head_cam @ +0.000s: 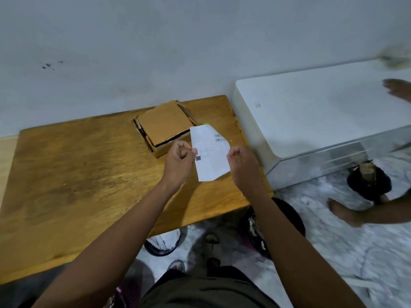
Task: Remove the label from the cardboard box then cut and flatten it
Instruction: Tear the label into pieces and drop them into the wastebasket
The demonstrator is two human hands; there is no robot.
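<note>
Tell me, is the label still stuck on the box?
Off. Both hands hold the white label in the air, clear of the cardboard box on the table.

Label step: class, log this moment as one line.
label off box | left hand, right hand pinch label | box uncut

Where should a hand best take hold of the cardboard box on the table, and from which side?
Probably the loose top flap of the cardboard box, from the near side: a dark gap there shows its near edge raised, so fingers could slip under. Both hands now pinch the label.
</note>
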